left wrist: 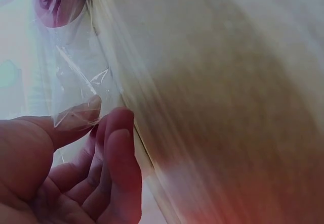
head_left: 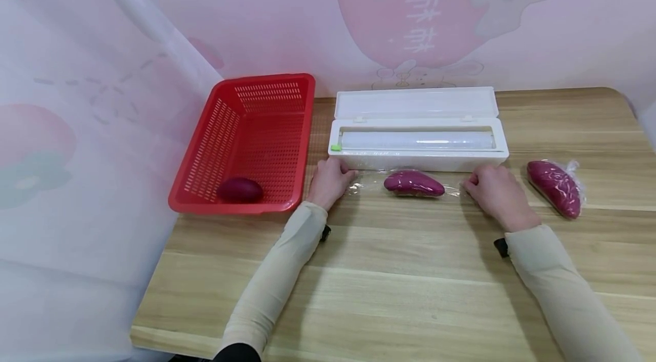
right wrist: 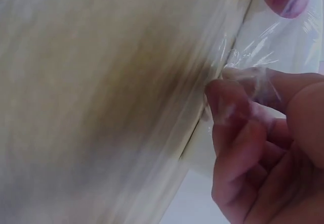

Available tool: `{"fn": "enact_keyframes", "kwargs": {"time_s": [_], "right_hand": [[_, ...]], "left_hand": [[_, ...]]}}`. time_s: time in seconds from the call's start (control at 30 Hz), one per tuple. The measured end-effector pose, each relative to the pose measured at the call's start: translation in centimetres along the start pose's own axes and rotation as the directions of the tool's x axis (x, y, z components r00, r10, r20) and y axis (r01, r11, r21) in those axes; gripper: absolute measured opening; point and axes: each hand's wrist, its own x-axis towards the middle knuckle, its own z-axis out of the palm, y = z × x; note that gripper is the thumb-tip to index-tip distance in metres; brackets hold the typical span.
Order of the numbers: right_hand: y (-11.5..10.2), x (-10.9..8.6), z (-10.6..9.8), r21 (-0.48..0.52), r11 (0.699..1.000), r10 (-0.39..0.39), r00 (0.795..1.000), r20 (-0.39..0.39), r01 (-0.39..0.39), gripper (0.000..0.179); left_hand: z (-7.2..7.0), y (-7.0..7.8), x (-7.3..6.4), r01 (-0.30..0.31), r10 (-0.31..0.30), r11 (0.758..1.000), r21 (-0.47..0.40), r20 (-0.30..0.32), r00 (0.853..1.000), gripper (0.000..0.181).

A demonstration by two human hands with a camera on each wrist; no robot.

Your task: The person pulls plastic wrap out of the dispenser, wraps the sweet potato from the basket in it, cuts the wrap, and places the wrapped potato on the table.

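A purple sweet potato (head_left: 414, 183) lies lengthwise on the wooden desk (head_left: 389, 293), parallel to the far edge and nearer to it than to the near edge. It is plump through the middle, narrower toward its ends and slightly curved; its deep magenta-purple skin shines in bright streaks where clear film (left wrist: 76, 72) lies over it. The film runs out past both of its ends, thin and wrinkled, with creases catching the light. The left hand (head_left: 330, 182) pinches the film's left end between thumb and fingertips, and the right hand (head_left: 497, 194) pinches the right end likewise, the other fingers curled. Just behind, toward the far edge, stands a long white dispenser (head_left: 417, 164), its lid (head_left: 415, 104) tipped back, a pale roll (head_left: 417, 140) inside and a small green piece (head_left: 335, 147) at its left end. By the desk's far left corner sits a red perforated basket (head_left: 271, 143) with a darker purple tuber (head_left: 240, 189) near its front wall. Beyond the right hand, toward the desk's right edge, a film-wrapped purple one (head_left: 554, 188) lies aslant, the plastic bunched along its right side.
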Motion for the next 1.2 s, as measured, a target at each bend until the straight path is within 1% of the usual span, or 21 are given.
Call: {"fn": "enact_keyframes", "kwargs": {"time_s": [0.13, 0.4, 0.57, 0.8, 1.03, 1.13, 1.2], "right_hand": [[-0.04, 0.00, 0.02, -0.019, 1.000, 0.017, 1.000, -0.006, -0.017, 0.024], [-0.11, -0.25, 0.41, -0.025, 1.000, -0.007, 0.996, -0.087, 0.005, 0.019], [-0.09, -0.36, 0.50, -0.023, 1.000, -0.010, 0.994, -0.111, 0.007, 0.019], [-0.09, -0.53, 0.21, -0.007, 1.000, 0.001, 0.996, -0.088, -0.001, 0.021], [0.14, -0.65, 0.14, 0.023, 1.000, 0.008, 0.999, -0.050, -0.006, 0.024], [0.15, -0.64, 0.06, 0.026, 1.000, 0.007, 0.999, -0.036, -0.006, 0.025], [0.14, -0.65, -0.01, 0.025, 1.000, 0.006, 1.000, -0.026, -0.005, 0.025]], "left_hand": [[0.03, -0.07, -0.01, -0.004, 0.004, 1.000, 0.007, -0.003, 1.000, 0.029], [-0.02, -0.04, -0.09, -0.015, 0.016, 0.999, 0.036, -0.019, 1.000, 0.022], [-0.07, 0.01, -0.12, -0.019, 0.019, 0.999, 0.040, -0.014, 1.000, 0.020], [-0.16, -0.12, -0.18, -0.046, 0.047, 0.998, 0.048, -0.003, 0.999, 0.018], [-0.10, -0.54, -0.04, -0.111, 0.111, 0.994, 0.022, 0.018, 0.994, 0.016], [-0.05, -0.73, 0.07, -0.139, 0.138, 0.990, 0.020, 0.049, 0.989, 0.020], [-0.05, -0.86, 0.16, -0.146, 0.145, 0.989, 0.012, 0.085, 0.986, 0.025]]}}
